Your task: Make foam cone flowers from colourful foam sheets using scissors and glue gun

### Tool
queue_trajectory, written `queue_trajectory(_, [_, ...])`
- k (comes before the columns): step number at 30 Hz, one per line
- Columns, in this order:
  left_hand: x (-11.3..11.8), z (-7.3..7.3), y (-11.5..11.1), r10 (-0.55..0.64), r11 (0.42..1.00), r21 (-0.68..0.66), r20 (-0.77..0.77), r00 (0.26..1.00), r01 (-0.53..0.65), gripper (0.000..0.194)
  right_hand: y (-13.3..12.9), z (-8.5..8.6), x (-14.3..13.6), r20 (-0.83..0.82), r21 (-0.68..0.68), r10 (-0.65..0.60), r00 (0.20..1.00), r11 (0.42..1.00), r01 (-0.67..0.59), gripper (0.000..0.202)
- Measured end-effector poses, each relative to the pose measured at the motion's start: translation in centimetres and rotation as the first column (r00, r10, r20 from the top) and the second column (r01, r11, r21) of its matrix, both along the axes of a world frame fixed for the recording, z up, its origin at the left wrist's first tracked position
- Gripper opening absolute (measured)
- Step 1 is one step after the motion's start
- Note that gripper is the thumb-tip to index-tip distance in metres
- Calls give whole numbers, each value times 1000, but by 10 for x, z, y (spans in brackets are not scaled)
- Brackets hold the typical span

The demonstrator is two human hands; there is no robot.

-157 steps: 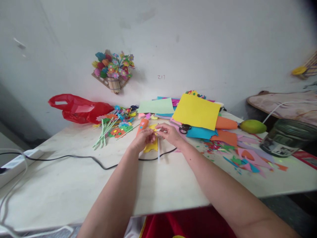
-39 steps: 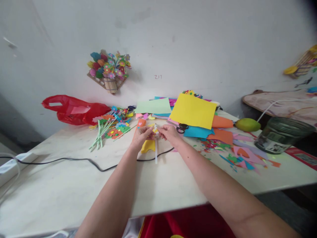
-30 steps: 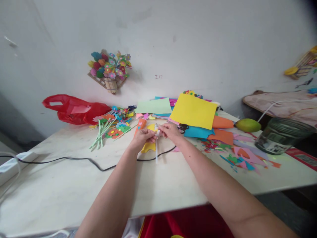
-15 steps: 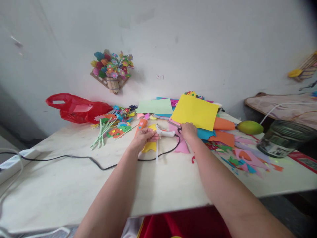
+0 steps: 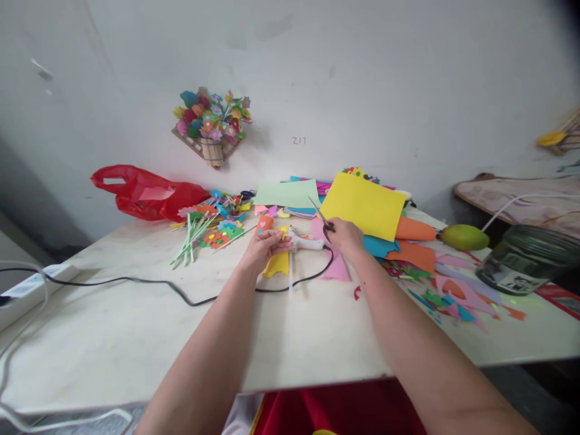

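My right hand [image 5: 345, 235] is closed round the dark handles of a pair of scissors [image 5: 319, 211]. Their blades point up and to the left, just left of a yellow foam sheet [image 5: 365, 204]. With fingers pinched together, my left hand [image 5: 267, 246] is beside the front of a white glue gun [image 5: 308, 243]; whatever is between those fingertips is too small to make out. The glue gun lies on the table with a clear glue stick [image 5: 290, 275] by it. Under and behind my left hand are a yellow foam piece [image 5: 276, 264] and an orange piece [image 5: 264, 223]. A pink sheet [image 5: 336, 267] lies beneath the gun's cord.
Foam flowers [image 5: 215, 239] with green stems [image 5: 190, 240] and a red plastic bag [image 5: 149, 193] lie at the left. A black cord [image 5: 181, 292] crosses towards a white power strip [image 5: 36, 290]. Coloured scraps [image 5: 453, 305] and a glass jar [image 5: 521, 260] are at the right.
My right hand has raised the scissors, and their blades now tilt up more steeply. My left hand stays pinched by the glue gun. The whole view has shifted slightly.
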State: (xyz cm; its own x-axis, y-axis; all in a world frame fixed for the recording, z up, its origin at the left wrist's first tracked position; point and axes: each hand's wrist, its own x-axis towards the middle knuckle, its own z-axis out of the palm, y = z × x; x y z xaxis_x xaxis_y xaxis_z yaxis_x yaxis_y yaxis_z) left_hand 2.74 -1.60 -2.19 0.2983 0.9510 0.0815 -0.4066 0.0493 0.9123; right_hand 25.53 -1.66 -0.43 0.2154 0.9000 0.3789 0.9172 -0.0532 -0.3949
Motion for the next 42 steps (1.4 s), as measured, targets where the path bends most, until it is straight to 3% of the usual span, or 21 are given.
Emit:
queue_trajectory(2, [0, 0, 0, 41, 999, 26, -3, 999, -41, 21, 1, -3, -10, -229, 76, 142, 963, 989, -127, 24])
queue_trajectory(5, [0, -1, 2, 99, 993, 66, -6, 995, -98, 24, -3, -4, -29, -611, 150, 386, 691, 914, -378, 22])
queue_trajectory(6, [1, -1, 2, 113, 991, 74, -6, 994, -112, 25, -6, -3, -36, -673, 188, 448, 588, 873, -451, 22])
queue_trajectory(8, [1, 0, 3, 133, 987, 88, -1, 991, -132, 27, -14, -1, -48, -738, 216, 493, 462, 820, -530, 27])
queue_trajectory(11, [2, 0, 2, 166, 980, 105, 39, 985, -170, 30, -22, -1, -58, -780, 168, 489, 391, 765, -622, 29])
queue_trajectory(14, [3, 0, 3, 194, 973, 107, 89, 977, -203, 31, -24, -5, -62, -786, 123, 489, 379, 724, -679, 32])
queue_trajectory(22, [4, 1, 2, 205, 972, 103, 71, 976, -211, 28, -23, -8, -60, -782, 133, 510, 358, 698, -703, 45])
queue_trajectory(28, [2, 0, 3, 232, 966, 103, 50, 971, -236, 28, -22, -12, -61, -788, 108, 512, 342, 662, -742, 38])
queue_trajectory(42, [4, 2, 1, 165, 981, 91, 80, 983, -172, 24, -19, -17, -62, -776, 113, 525, 348, 660, -742, 33])
